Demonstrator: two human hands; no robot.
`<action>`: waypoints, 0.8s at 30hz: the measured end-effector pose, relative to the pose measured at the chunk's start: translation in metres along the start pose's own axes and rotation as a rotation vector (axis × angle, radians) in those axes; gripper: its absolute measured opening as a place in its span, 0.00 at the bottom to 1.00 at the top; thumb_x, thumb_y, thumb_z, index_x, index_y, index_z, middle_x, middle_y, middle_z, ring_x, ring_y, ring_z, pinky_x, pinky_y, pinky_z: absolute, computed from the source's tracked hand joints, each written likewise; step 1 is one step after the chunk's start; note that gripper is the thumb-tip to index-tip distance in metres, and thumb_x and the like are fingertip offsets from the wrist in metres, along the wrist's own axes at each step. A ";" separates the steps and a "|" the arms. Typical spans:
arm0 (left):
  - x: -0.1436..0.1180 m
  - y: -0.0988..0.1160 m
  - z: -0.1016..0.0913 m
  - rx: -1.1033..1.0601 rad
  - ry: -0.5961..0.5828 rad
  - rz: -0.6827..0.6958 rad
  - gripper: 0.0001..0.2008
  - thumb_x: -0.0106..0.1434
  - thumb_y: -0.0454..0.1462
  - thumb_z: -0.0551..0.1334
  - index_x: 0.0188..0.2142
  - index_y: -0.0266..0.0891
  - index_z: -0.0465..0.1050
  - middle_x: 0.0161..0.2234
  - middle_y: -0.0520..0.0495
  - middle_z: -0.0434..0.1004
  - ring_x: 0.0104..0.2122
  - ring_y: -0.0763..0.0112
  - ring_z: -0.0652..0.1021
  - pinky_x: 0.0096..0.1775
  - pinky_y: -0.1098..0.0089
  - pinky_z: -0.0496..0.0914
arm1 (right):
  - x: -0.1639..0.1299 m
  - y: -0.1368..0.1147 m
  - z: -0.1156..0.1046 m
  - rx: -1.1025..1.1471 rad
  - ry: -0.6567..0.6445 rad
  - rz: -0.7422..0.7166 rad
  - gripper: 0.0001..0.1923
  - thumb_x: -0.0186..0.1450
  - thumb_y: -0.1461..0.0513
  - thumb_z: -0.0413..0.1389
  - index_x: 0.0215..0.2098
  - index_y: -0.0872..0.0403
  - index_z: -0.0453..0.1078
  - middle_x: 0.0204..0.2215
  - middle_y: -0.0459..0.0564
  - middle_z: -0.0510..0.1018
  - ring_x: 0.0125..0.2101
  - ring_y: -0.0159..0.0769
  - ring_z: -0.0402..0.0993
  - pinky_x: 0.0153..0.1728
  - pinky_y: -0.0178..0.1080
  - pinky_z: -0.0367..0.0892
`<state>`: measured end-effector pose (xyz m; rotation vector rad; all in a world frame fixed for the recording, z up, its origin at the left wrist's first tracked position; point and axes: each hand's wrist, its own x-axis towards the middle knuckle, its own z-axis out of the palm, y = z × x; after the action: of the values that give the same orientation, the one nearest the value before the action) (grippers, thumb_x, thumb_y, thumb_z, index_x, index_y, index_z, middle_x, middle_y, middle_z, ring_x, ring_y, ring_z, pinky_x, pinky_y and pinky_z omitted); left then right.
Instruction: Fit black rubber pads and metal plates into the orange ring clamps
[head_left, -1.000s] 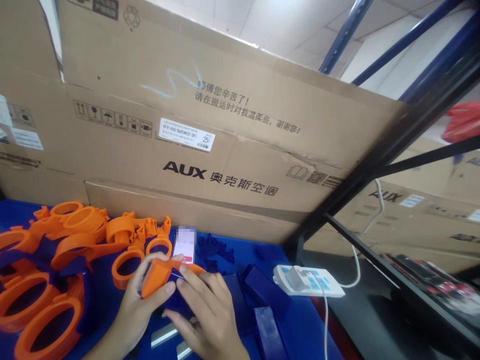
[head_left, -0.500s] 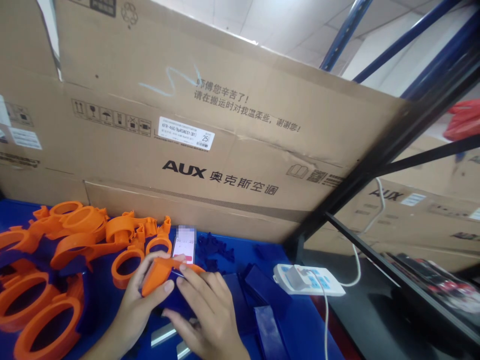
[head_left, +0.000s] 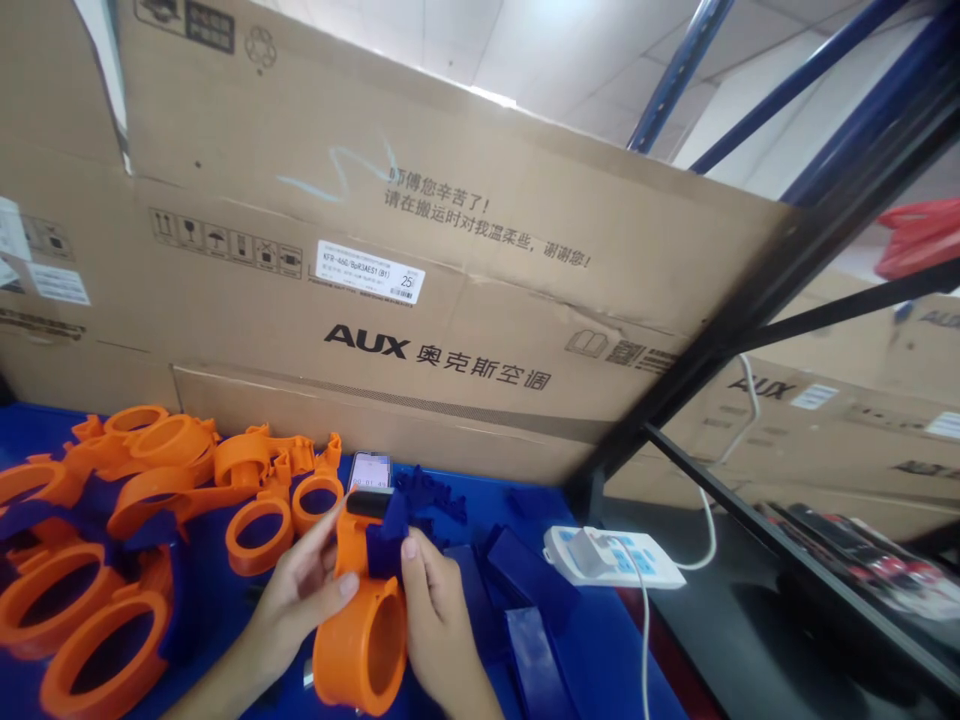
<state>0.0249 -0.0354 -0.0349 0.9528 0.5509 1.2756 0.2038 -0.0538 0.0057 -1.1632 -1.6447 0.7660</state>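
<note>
Two hands, left hand (head_left: 304,590) and right hand (head_left: 439,625), clasping an orange ring piece (head_left: 364,625) over blue table (head_left: 600,660), cardboard boxes (head_left: 450,300) behind.

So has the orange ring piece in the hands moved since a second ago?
Yes. The orange ring piece has been turned up and pulled toward the person, so its ring now opens at the camera, lower in view than the phone standing against the box.
</note>
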 end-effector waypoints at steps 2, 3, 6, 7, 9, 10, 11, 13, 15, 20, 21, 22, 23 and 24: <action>0.000 0.003 0.003 0.023 -0.001 0.001 0.35 0.62 0.37 0.72 0.67 0.53 0.67 0.63 0.43 0.76 0.63 0.47 0.73 0.65 0.53 0.66 | 0.000 0.002 0.001 -0.030 -0.026 0.014 0.25 0.79 0.50 0.40 0.33 0.53 0.67 0.23 0.43 0.68 0.23 0.30 0.63 0.24 0.30 0.61; 0.000 0.004 0.003 0.034 0.003 0.007 0.35 0.62 0.38 0.72 0.67 0.52 0.67 0.64 0.43 0.75 0.64 0.46 0.72 0.65 0.52 0.66 | 0.000 0.003 0.001 -0.053 -0.019 0.012 0.25 0.79 0.50 0.40 0.30 0.52 0.64 0.22 0.42 0.65 0.22 0.29 0.60 0.23 0.30 0.58; 0.001 0.004 0.004 0.082 0.046 0.006 0.33 0.62 0.40 0.71 0.66 0.49 0.69 0.64 0.42 0.74 0.65 0.45 0.70 0.65 0.50 0.65 | 0.000 0.002 0.002 -0.116 0.035 -0.004 0.25 0.79 0.51 0.40 0.26 0.51 0.56 0.20 0.39 0.58 0.21 0.28 0.54 0.21 0.31 0.51; 0.001 0.003 0.003 0.105 0.074 -0.004 0.31 0.62 0.41 0.71 0.65 0.48 0.71 0.64 0.42 0.75 0.65 0.45 0.71 0.65 0.49 0.65 | 0.000 0.001 0.003 -0.124 0.050 -0.009 0.24 0.79 0.52 0.41 0.25 0.50 0.54 0.19 0.39 0.56 0.21 0.28 0.53 0.21 0.32 0.49; 0.001 0.002 0.003 0.144 0.126 -0.027 0.27 0.62 0.42 0.71 0.61 0.46 0.76 0.63 0.42 0.76 0.65 0.46 0.71 0.66 0.49 0.64 | 0.001 0.000 0.004 -0.122 0.069 -0.022 0.24 0.79 0.53 0.41 0.25 0.50 0.52 0.19 0.39 0.55 0.21 0.28 0.53 0.21 0.32 0.49; 0.001 0.002 0.003 0.150 0.140 -0.034 0.26 0.62 0.42 0.71 0.59 0.45 0.77 0.63 0.42 0.76 0.65 0.46 0.71 0.66 0.50 0.64 | 0.001 0.000 0.004 -0.115 0.072 -0.031 0.24 0.79 0.53 0.42 0.25 0.50 0.51 0.20 0.39 0.55 0.22 0.28 0.53 0.21 0.32 0.49; 0.000 0.003 0.003 0.142 0.143 -0.038 0.25 0.62 0.42 0.71 0.59 0.45 0.77 0.63 0.42 0.77 0.65 0.46 0.71 0.66 0.50 0.64 | 0.001 0.000 0.005 -0.105 0.066 -0.040 0.24 0.79 0.53 0.42 0.25 0.50 0.51 0.20 0.40 0.56 0.22 0.28 0.54 0.21 0.32 0.49; -0.001 0.008 0.003 0.108 0.125 -0.047 0.26 0.62 0.43 0.70 0.60 0.45 0.76 0.62 0.42 0.77 0.64 0.45 0.72 0.65 0.50 0.65 | 0.002 0.001 0.006 -0.089 0.035 -0.059 0.24 0.79 0.52 0.42 0.24 0.51 0.52 0.21 0.40 0.58 0.22 0.28 0.56 0.22 0.32 0.50; -0.005 0.020 0.002 0.099 0.107 -0.044 0.29 0.62 0.43 0.70 0.62 0.46 0.74 0.63 0.42 0.77 0.63 0.45 0.73 0.63 0.51 0.67 | 0.001 0.000 0.006 -0.075 -0.005 -0.074 0.25 0.79 0.52 0.42 0.24 0.51 0.56 0.21 0.41 0.60 0.21 0.28 0.59 0.22 0.32 0.53; -0.024 0.075 -0.025 0.365 0.223 0.032 0.30 0.61 0.45 0.71 0.62 0.48 0.72 0.62 0.42 0.77 0.61 0.44 0.75 0.60 0.53 0.69 | -0.003 -0.005 0.001 -0.059 -0.024 -0.122 0.24 0.79 0.54 0.43 0.33 0.54 0.73 0.21 0.44 0.72 0.22 0.32 0.72 0.27 0.32 0.64; -0.028 0.089 -0.035 0.436 0.263 0.023 0.31 0.60 0.46 0.71 0.62 0.49 0.72 0.60 0.42 0.79 0.59 0.43 0.77 0.58 0.52 0.72 | -0.003 -0.006 0.000 -0.071 -0.013 -0.139 0.24 0.79 0.54 0.43 0.34 0.54 0.74 0.21 0.45 0.73 0.23 0.32 0.73 0.27 0.32 0.65; -0.033 0.102 -0.046 0.504 0.298 0.028 0.31 0.59 0.46 0.72 0.62 0.49 0.72 0.57 0.43 0.81 0.57 0.44 0.78 0.55 0.53 0.73 | -0.003 -0.006 -0.002 -0.088 -0.002 -0.156 0.23 0.79 0.54 0.43 0.35 0.54 0.74 0.22 0.45 0.74 0.23 0.33 0.74 0.27 0.33 0.65; -0.037 0.114 -0.059 0.592 0.348 0.045 0.31 0.59 0.46 0.72 0.61 0.49 0.73 0.54 0.44 0.83 0.54 0.46 0.80 0.53 0.56 0.75 | -0.004 -0.007 -0.003 -0.110 0.003 -0.176 0.22 0.79 0.55 0.44 0.36 0.54 0.75 0.22 0.46 0.74 0.24 0.33 0.75 0.28 0.33 0.65; -0.041 0.127 -0.071 0.683 0.383 0.044 0.29 0.59 0.47 0.71 0.60 0.48 0.73 0.49 0.47 0.84 0.51 0.49 0.81 0.50 0.59 0.75 | -0.004 -0.007 -0.003 -0.134 0.005 -0.199 0.21 0.79 0.55 0.45 0.36 0.54 0.75 0.22 0.46 0.75 0.24 0.34 0.75 0.28 0.33 0.65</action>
<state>-0.1114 -0.0534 0.0278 1.2839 1.3270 1.3400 0.2048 -0.0600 0.0119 -1.0722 -1.7981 0.5336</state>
